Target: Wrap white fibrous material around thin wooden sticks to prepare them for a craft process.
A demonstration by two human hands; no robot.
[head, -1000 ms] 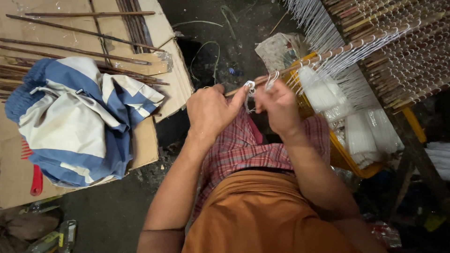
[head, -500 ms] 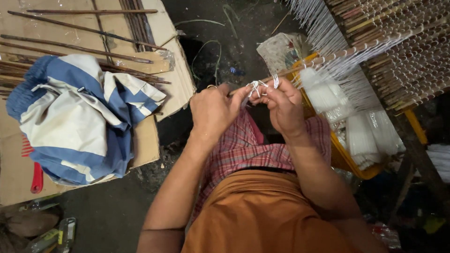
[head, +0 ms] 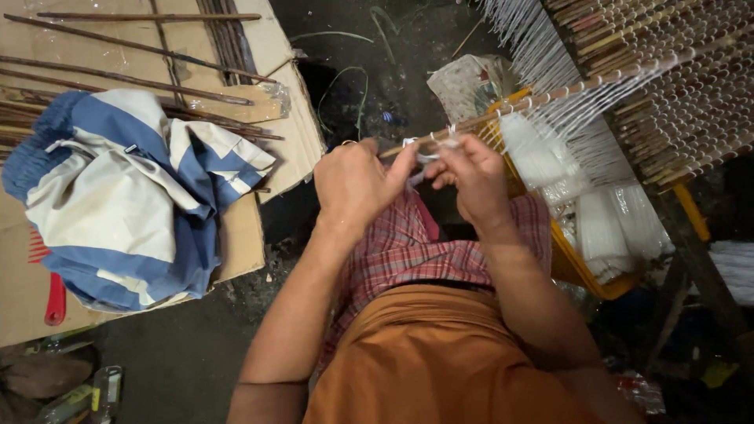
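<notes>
A person in an orange shirt (head: 440, 361) and a red checked wrap (head: 424, 251) sits with both bare forearms stretched forward over the lap. The left hand (head: 357, 184) is curled, thumb and forefinger pinched on the near end of a thin wooden stick (head: 550, 94); the right hand (head: 475, 180) is closed beside it, its fingertips pinching a bit of white string (head: 428, 153) against that same stick. The two hands nearly touch, just above the checked cloth.

From the hands the stick runs up and to the right, carrying a row of white string loops (head: 581, 106) that fan out toward a rack of stacked sticks wound with white thread (head: 675, 86) filling the upper right corner. Under the stick, just right of the right hand, a yellow crate (head: 581, 271) holds bundles of white string in clear bags (head: 605, 228). Beyond the hands, a crumpled printed paper (head: 467, 82) lies on the dark ground (head: 369, 71).

To the left, flattened cardboard (head: 243, 243) covers the ground. A rumpled blue and white cloth (head: 129, 204) lies on its near half, and a red plastic handle (head: 53, 302) shows at its left edge, partly under the cloth. Farther back, along the cardboard's far edge, several long dark sticks (head: 133, 47) lie roughly parallel.
</notes>
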